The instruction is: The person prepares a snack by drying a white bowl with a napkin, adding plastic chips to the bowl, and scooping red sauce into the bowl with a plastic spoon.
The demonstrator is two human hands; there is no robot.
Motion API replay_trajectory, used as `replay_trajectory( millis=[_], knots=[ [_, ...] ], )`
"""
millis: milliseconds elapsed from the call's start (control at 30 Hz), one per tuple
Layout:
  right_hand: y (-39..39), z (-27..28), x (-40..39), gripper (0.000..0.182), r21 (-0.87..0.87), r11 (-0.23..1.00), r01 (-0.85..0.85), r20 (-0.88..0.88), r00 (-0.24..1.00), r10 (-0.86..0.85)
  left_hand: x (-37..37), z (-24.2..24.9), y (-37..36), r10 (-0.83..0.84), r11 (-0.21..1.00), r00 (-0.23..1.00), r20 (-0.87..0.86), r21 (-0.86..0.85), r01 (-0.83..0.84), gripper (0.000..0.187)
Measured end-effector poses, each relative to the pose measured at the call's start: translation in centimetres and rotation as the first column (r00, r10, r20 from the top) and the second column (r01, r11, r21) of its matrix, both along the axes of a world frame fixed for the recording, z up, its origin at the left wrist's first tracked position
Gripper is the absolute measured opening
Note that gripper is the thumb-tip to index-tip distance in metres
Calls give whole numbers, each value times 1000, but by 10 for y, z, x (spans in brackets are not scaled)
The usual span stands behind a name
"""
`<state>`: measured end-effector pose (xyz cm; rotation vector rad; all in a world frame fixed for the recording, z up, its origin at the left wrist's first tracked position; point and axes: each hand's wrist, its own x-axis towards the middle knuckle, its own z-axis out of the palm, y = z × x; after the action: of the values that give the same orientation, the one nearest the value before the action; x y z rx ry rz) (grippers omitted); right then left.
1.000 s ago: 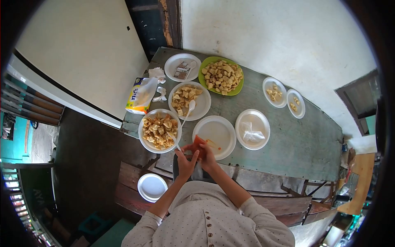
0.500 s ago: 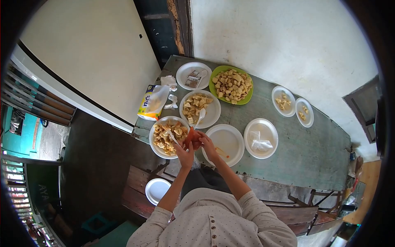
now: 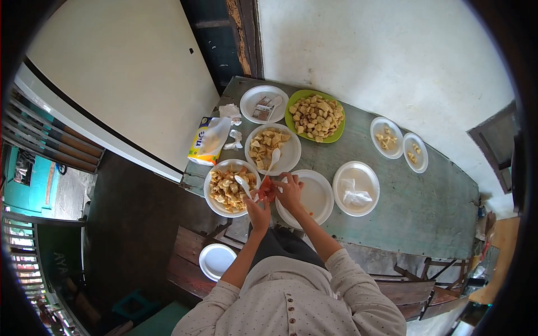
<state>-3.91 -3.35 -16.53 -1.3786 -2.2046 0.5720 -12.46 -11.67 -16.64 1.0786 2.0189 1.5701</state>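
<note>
Both hands meet over the gap between two white plates. Between my left hand (image 3: 259, 214) and my right hand (image 3: 289, 193) is a small red plastic bag (image 3: 267, 189), pinched by the fingers of both. A white plastic spoon (image 3: 242, 182) lies over the near-left plate (image 3: 208, 199), its handle running to my left fingers. That plate is heaped with pale brown food pieces (image 3: 225, 190). Right beside and under my right hand is another plate (image 3: 319, 193), with small orange bits near its lower edge, partly hidden by the wrist.
Behind the hands, a plate (image 3: 291, 154) holds more pieces and a second spoon (image 3: 274, 159). A green bowl (image 3: 290, 120) is piled with chunks. Further right stand a plate with crumpled plastic (image 3: 356, 196) and two small plates (image 3: 386, 152). A tissue pack (image 3: 206, 143) lies left.
My right hand has lifted slightly and spread over the top of the red bag. My left hand has shifted a little right and nearer my body, and the spoon's bowl has moved right.
</note>
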Motion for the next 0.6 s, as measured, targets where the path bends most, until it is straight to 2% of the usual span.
replay_trajectory(
  millis=[33, 167, 233, 333, 467, 533, 600],
  knots=[
    [0, -1, 0, 20, 8, 1000, 16, 9, 1000, -16, 1, -2, -3, -43, 999, 996, -72, 9, 44, 37],
    [-3, -3, -2, 19, -5, 1000, -8, 33, 999, 8, 5, -11, -11, -151, 988, 988, -32, -1, 151, 39],
    [-7, -1, -2, 22, 21, 999, 31, 32, 999, -32, 4, -16, -13, -193, 976, 967, -168, -136, 172, 40],
    [-15, 6, -1, 25, 1, 993, 122, -13, 992, -122, 4, -21, -15, -210, 972, 975, -74, -122, 200, 42],
    [-29, 11, 5, 28, -44, 990, 136, -93, 986, -139, 1, -21, -16, -262, 959, 964, -38, -123, 255, 46],
    [-37, 13, 14, 26, -105, 986, 130, -124, 982, -143, 0, -22, -17, -290, 937, 957, 2, -203, 284, 48],
    [-45, 15, 24, 26, -126, 987, 98, -164, 979, -118, 1, -22, -18, -301, 940, 953, -43, -184, 288, 50]
  ],
)
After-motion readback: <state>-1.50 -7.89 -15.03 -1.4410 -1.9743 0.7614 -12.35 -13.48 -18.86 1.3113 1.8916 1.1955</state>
